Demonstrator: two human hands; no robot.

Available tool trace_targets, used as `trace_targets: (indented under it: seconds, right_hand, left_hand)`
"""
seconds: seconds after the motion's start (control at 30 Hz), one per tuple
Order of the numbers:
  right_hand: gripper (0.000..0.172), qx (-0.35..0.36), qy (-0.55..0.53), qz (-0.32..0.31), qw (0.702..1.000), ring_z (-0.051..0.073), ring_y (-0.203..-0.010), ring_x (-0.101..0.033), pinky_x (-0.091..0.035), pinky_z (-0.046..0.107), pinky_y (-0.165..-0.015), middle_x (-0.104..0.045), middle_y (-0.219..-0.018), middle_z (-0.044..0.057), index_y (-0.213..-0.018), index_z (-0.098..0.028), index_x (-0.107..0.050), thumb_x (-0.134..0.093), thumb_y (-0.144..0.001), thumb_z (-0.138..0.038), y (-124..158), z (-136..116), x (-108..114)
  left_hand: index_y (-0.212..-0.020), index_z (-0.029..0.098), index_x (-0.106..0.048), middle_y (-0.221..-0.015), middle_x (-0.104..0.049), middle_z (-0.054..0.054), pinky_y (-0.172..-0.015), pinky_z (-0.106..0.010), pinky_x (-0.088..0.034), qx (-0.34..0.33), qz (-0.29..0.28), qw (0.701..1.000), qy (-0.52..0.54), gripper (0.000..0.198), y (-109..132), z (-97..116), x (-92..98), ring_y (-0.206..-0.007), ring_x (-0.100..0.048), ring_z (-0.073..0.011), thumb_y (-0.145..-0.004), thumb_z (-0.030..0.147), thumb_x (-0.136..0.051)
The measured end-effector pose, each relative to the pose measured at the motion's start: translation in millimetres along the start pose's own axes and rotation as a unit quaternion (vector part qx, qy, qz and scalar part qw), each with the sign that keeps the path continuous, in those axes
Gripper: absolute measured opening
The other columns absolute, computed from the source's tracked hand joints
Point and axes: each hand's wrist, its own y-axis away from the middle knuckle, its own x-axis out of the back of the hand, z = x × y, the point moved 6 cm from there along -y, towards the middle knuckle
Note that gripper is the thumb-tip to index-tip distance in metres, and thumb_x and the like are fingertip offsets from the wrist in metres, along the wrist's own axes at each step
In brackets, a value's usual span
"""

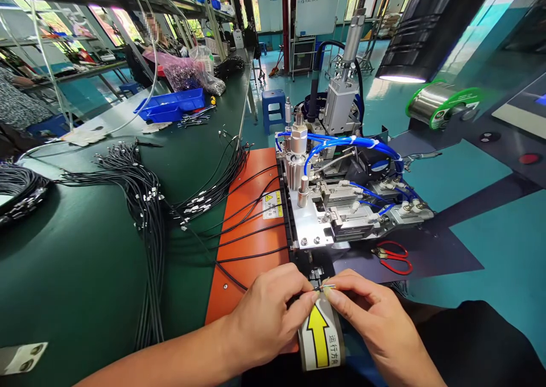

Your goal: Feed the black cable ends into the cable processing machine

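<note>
Left hand: The left hand (277, 313) is pinching a dark cable (316, 288) near its end, thumb against fingers.
Right hand: The right hand (375, 313) is gripping fine coloured wires (330, 286) between thumb and fingers, just beside the left.
Cable end: It is sitting between both hands, at the near edge of the metal machine (341, 196).
Handling: The cable is probably feeling light and springy; the wires are looking soft, thin and easily bent or snapped, calling for a hold on the dark jacket and only a light pinch on the strands.
Arrow sticker: Its yellow arrow (318, 338) is pointing far, toward the machine, with the characters 运行方向, "running direction", showing at right.
Warning sticker: On the orange panel (251, 196), a sticker (272, 205) is displaying a triangle and print too small for reading.
Whiteboard: At the far side, a whiteboard (318, 15) is carrying illegible writing.
Counter: Black cable bundles (149, 228) are lying across the green counter (102, 262) at left.
</note>
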Motion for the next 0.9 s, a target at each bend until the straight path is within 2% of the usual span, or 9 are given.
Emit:
trace_targets:
  seconds: [0.5, 0.9]
  right_hand:
    - [0.022, 0.004, -0.016, 0.004, 1.0, 0.016, -0.088, -0.064, -0.05, 0.022, -0.079, -0.07, -0.092, 0.001, -0.097, -0.024, -0.08, -0.076, -0.087, -0.044, 0.0, -0.7, -0.8]
    - [0.024, -0.006, -0.013, -0.002, 1.0, 0.017, -0.087, -0.062, -0.049, 0.024, -0.077, -0.069, -0.091, 0.001, -0.1, -0.025, -0.08, -0.074, -0.088, -0.045, 1.2, -0.8, -2.2]
  left_hand:
    - [-0.083, 0.017, -0.066, -0.078, -0.062, -0.002, -0.064, -0.023, -0.041, -0.005, 0.001, 1.0, -0.002, 0.019, 0.6, 0.4, 0.2, -0.072, -0.056, -0.0131, -0.097, 0.024, -0.055]
    - [-0.081, 0.017, -0.066, -0.077, -0.061, -0.002, -0.062, -0.024, -0.041, -0.001, 0.003, 1.0, -0.007, 0.02, 2.2, 0.2, -0.5, -0.07, -0.055, -0.0134, -0.096, 0.024, -0.055]
